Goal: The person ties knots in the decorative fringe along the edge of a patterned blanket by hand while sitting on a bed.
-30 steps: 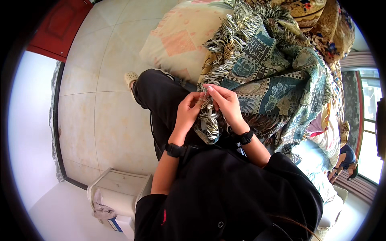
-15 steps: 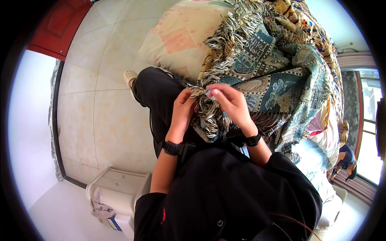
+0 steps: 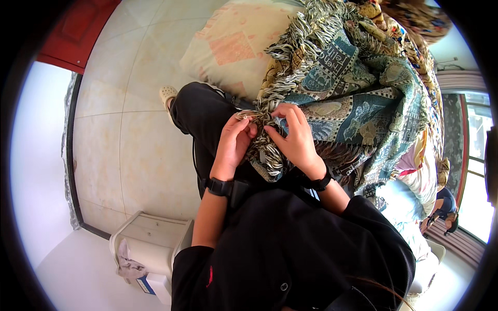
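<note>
A woven throw blanket (image 3: pixel 340 116) in teal, black and cream spills over the bed edge onto my lap. Its thick twisted fringe (image 3: pixel 267 153) runs down between my two hands. My left hand (image 3: pixel 234 141) pinches a few fringe strands between thumb and fingers, just above my black-trousered knee. Close by on the right, my right hand (image 3: pixel 295 136) has its thumb and bent fingers at the fringed edge, touching the tassels. Its fingertips are partly sunk among the strands, so whether they grip any is hidden.
A cream pillow-like cloth with pink patches (image 3: pixel 228 52) lies beyond my knee. Left are the tiled floor (image 3: pixel 150 150) and a red door (image 3: pixel 78 31). A pale cabinet (image 3: pixel 150 233) stands at lower left. Another person (image 3: pixel 442 212) is at far right by the window.
My right hand has shifted slightly from above the fringe down onto it, its fingers spreading apart. My left hand now holds strands out to the left.
</note>
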`<action>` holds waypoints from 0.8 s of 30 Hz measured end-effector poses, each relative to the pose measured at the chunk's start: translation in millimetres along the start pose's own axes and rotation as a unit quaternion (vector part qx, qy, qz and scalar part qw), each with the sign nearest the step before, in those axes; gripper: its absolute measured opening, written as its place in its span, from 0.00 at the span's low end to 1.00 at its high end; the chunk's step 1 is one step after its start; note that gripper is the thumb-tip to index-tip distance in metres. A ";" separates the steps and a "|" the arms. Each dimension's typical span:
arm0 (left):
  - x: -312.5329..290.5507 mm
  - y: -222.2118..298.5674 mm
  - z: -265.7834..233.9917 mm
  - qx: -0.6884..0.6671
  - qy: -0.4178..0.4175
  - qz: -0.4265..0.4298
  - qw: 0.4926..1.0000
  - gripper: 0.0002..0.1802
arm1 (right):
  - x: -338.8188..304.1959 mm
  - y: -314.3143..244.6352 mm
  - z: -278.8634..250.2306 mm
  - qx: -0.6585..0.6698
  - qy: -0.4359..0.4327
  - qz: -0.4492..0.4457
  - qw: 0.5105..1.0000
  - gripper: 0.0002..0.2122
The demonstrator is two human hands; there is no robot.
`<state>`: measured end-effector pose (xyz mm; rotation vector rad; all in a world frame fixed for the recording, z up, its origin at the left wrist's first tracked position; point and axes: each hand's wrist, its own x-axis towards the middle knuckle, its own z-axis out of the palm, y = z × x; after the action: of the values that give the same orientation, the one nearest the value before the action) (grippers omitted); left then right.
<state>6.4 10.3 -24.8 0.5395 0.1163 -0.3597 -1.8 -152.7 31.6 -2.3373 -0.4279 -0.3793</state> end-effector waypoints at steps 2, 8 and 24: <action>-0.6 1.1 -3.3 -0.011 -0.006 -0.002 1.000 0.08 | 1.4 -6.4 -1.5 -0.019 0.003 -0.016 1.000 0.24; -1.8 -0.1 -13.9 -0.039 -0.047 -0.006 0.998 0.11 | 2.0 -18.5 0.6 0.051 -0.009 -0.051 0.997 0.24; -0.8 3.7 -11.5 -0.026 -0.074 -0.025 0.997 0.10 | 12.4 -33.0 -19.8 0.090 0.077 -0.208 0.971 0.19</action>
<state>6.8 19.6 -32.7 0.4582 -0.0030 -0.4430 -6.9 -141.5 70.0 -2.0154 -0.8437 -0.6860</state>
